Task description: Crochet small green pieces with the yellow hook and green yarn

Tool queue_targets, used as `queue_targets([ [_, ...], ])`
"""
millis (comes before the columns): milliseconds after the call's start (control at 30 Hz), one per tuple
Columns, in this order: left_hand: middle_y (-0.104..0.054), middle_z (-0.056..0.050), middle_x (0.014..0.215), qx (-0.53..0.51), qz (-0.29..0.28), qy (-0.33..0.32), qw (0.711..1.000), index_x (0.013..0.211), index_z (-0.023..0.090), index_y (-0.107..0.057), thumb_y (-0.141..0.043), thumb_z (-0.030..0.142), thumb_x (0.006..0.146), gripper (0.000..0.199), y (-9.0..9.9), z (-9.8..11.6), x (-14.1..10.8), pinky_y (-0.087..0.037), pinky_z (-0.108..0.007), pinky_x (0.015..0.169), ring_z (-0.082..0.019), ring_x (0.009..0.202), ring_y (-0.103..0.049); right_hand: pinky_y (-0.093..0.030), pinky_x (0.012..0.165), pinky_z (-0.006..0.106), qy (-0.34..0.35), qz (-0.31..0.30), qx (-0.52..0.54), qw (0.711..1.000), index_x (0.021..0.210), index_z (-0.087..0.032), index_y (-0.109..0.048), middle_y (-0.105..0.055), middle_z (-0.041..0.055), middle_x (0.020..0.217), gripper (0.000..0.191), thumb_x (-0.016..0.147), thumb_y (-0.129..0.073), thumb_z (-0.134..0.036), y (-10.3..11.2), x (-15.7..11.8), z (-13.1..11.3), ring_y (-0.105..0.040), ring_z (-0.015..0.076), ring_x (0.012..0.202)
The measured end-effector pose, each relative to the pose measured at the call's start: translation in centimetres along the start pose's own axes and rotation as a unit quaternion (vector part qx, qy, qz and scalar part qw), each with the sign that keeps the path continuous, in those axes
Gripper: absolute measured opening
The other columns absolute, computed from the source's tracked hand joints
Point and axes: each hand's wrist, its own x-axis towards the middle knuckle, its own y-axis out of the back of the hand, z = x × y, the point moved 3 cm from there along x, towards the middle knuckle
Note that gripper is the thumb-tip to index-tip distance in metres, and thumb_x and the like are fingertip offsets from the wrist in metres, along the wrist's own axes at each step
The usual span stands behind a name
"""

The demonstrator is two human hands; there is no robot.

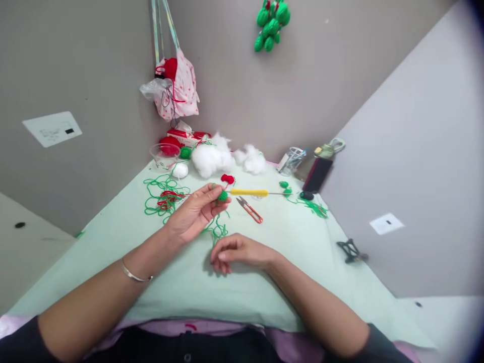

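My left hand (198, 212) is raised above the table, thumb and fingers pinched on a small green crochet piece (222, 195). A crochet hook with a yellow handle (249, 192) sticks out of that piece and points right, level. My right hand (238, 253) rests near the front, loosely curled with nothing visible in it. Between and beyond the hands lie thread snips (250, 209) with orange handles. Loose green yarn (216, 231) trails under my left hand. A small red crochet piece (227, 179) lies just behind the hook.
White stuffing (214, 157) sits at the back beside a clear plastic cup (165, 156) and a white ball (180, 170). Tangled yarn (166, 196) spreads at left. Small green pieces (287, 192), a clear jar (291, 161) and a dark phone (317, 175) stand right. A black stand (351, 251) is near the right edge.
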Motion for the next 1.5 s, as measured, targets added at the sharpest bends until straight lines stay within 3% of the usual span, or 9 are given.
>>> queue_targets([
  [400, -0.069, -0.003, 0.073, -0.059, 0.112, 0.042, 0.991, 0.082, 0.010, -0.073, -0.051, 0.000, 0.100, 0.030, -1.2, -2.1, -7.3, -0.065, -0.019, 0.059, -0.013, 0.066, -0.075, -0.034, 0.053, 0.023, 0.078, 0.086, -0.141, 0.983, 0.086, -0.014, -0.073, -0.068, -0.0013, 0.068, 0.044, 0.083, -0.081, -0.057, -0.3, -3.2, -3.1, -0.045, 0.0058, 0.054],
  [667, -0.068, -0.004, 0.075, -0.123, 0.138, -0.060, 0.981, 0.084, 0.015, -0.069, -0.037, 0.012, 0.108, 0.040, -1.4, 2.3, -9.4, -0.065, -0.018, 0.062, -0.011, 0.067, -0.072, -0.039, 0.053, 0.022, 0.108, 0.189, -0.172, 0.961, 0.091, -0.016, -0.068, -0.071, 0.0011, 0.075, 0.042, 0.087, -0.074, -0.058, 1.4, -3.3, -3.2, -0.049, 0.0077, 0.057],
  [800, -0.069, -0.003, 0.075, -0.113, 0.129, -0.016, 0.985, 0.084, 0.014, -0.069, -0.038, 0.009, 0.107, 0.039, -1.8, 2.0, -10.2, -0.065, -0.018, 0.059, -0.012, 0.066, -0.072, -0.056, 0.076, 0.031, 0.116, 0.258, -0.237, 0.929, 0.110, -0.016, -0.072, -0.076, 0.0125, 0.112, 0.038, 0.087, -0.075, -0.047, 2.3, -2.0, -2.7, -0.069, 0.0194, 0.094],
  [967, -0.069, -0.003, 0.074, -0.114, 0.113, 0.011, 0.987, 0.084, 0.013, -0.070, -0.041, 0.008, 0.107, 0.038, -1.5, 1.0, -10.2, -0.060, -0.012, 0.051, -0.010, 0.064, -0.071, -0.051, 0.104, 0.042, 0.179, 0.405, -0.281, 0.852, 0.130, -0.020, -0.061, -0.057, 0.0171, 0.145, 0.036, 0.099, -0.057, -0.039, 2.4, -2.1, -3.6, -0.055, 0.0257, 0.130],
  [1067, -0.071, -0.003, 0.074, -0.125, 0.106, 0.002, 0.986, 0.081, 0.013, -0.071, -0.039, 0.008, 0.108, 0.043, -1.3, 0.4, -9.7, -0.061, -0.013, 0.052, -0.010, 0.063, -0.073, -0.055, 0.086, 0.035, 0.174, 0.343, -0.290, 0.876, 0.127, -0.022, -0.066, -0.068, 0.0106, 0.128, 0.044, 0.091, -0.072, -0.046, -0.7, -2.0, -4.0, -0.067, 0.0188, 0.096],
  [1133, -0.071, -0.003, 0.073, -0.123, 0.102, 0.006, 0.987, 0.081, 0.013, -0.072, -0.039, 0.008, 0.108, 0.043, -1.4, 0.1, -9.3, -0.062, -0.013, 0.054, -0.010, 0.064, -0.073, -0.054, 0.078, 0.030, 0.167, 0.224, -0.293, 0.914, 0.137, -0.023, -0.061, -0.071, 0.0050, 0.112, 0.063, 0.084, -0.081, -0.050, -3.7, -1.3, -3.9, -0.065, 0.0149, 0.082],
  [1267, -0.070, -0.003, 0.070, -0.130, 0.108, -0.004, 0.986, 0.079, 0.013, -0.070, -0.036, 0.011, 0.110, 0.045, -1.9, 1.7, -9.4, -0.060, -0.010, 0.052, -0.009, 0.063, -0.072, -0.049, 0.071, 0.026, 0.139, 0.182, -0.374, 0.899, 0.097, -0.016, -0.073, -0.066, -0.0006, 0.077, 0.037, 0.098, -0.065, -0.052, -6.3, -0.4, -3.9, -0.059, 0.0123, 0.071],
  [1433, -0.071, 0.002, 0.071, -0.186, 0.072, -0.174, 0.964, 0.086, 0.017, -0.063, -0.036, 0.026, 0.114, 0.039, -2.1, 7.2, -11.6, -0.061, -0.008, 0.059, -0.007, 0.068, -0.072, -0.054, 0.077, 0.026, 0.072, 0.227, -0.513, 0.825, 0.128, -0.020, -0.068, -0.073, 0.0083, 0.119, 0.031, 0.100, -0.065, -0.034, -1.4, -0.2, -4.7, -0.069, 0.0128, 0.081],
  [1500, -0.071, 0.004, 0.074, -0.178, 0.071, -0.166, 0.967, 0.089, 0.019, -0.065, -0.045, 0.028, 0.112, 0.032, -2.0, 7.5, -12.1, -0.060, -0.006, 0.062, -0.005, 0.070, -0.073, -0.055, 0.089, 0.035, 0.053, 0.302, -0.552, 0.776, 0.134, -0.016, -0.063, -0.066, 0.0168, 0.135, 0.033, 0.107, -0.046, -0.021, 1.5, 0.1, -5.4, -0.069, 0.0170, 0.094],
])
